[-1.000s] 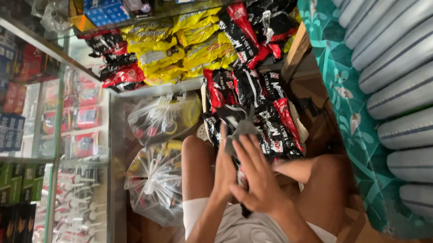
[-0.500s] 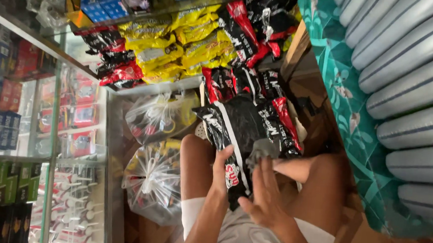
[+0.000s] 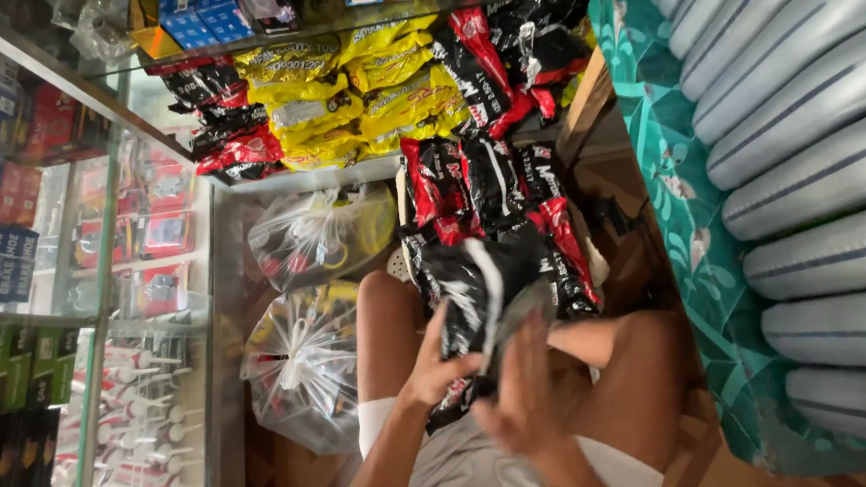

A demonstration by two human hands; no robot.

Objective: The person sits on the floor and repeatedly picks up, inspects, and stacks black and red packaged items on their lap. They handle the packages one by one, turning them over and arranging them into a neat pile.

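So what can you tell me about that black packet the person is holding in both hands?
The glossy black plastic packet carries white and red print and looks soft and crinkled. It is held over the person's bare knees, its long side running away from them towards the heap of similar black and red packets. The left hand grips its near left edge; the blurred right hand covers its right side.

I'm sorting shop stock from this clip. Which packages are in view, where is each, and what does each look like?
Black packet with a white stripe: held in the left hand and right hand, over the lap.
Black and red pouches: heaped just beyond the knees.
Yellow pouches: piled on the glass shelf.
Blue boxes: top of the shelf, small, rectangular.
Clear knotted bags: beside the left knee.
Red and green boxes: inside the glass cabinet.
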